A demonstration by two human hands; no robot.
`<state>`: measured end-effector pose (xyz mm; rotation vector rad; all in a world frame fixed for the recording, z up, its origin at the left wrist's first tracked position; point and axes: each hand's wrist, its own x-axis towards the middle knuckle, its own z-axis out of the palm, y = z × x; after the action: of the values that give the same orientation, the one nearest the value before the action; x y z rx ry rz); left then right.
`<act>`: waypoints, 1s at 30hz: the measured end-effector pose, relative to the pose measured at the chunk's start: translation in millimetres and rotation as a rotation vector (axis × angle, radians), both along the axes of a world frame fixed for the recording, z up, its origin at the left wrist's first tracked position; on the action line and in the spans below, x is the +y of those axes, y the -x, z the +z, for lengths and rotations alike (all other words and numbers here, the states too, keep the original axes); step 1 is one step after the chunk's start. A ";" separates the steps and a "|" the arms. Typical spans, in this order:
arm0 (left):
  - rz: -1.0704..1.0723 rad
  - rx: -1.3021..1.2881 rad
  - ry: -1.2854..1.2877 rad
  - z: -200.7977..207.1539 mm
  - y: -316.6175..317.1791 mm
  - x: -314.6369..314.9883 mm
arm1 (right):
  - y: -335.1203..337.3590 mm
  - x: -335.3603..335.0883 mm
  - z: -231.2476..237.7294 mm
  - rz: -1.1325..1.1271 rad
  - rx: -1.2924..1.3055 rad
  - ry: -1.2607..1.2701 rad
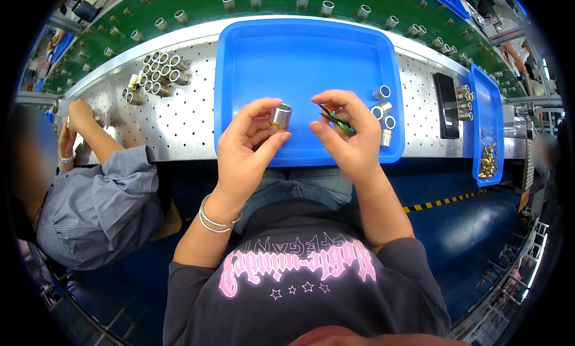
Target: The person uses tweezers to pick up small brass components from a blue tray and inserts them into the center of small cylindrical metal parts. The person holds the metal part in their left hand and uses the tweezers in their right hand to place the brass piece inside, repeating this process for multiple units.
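Observation:
My left hand (248, 136) grips a short metal cylinder (282, 115) between thumb and fingers. The cylinder is silver with a gold-coloured band low down, and it stands nearly upright above the blue tray (305, 26). To its right, my right hand (353, 133) is closed on a small black-and-green pointed hand tool (344, 125); I cannot make out its exact kind. The tool points toward the cylinder but is apart from it. Several similar cylinders (381, 93) rest along the tray's right side, some lying over.
Several cylinders (160, 69) are grouped on the perforated metal table (194, 115) at left. Beyond runs a green conveyor belt (275, 1) carrying more. A dark phone-like slab (446, 106) and a smaller blue tray (492, 118) with brass pieces (488, 160) lie right. A co-worker's arm (99, 130) is at left.

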<state>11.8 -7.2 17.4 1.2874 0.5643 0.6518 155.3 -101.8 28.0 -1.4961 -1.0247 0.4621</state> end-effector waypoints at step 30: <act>-0.077 -0.311 0.646 -5.2 7.8 21.9 | 4.6 15.8 -6.3 0.277 0.488 -0.118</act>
<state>4.0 14.7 12.1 0.5845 0.4149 0.5304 150.7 -86.0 21.7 -1.0635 -0.8501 0.8987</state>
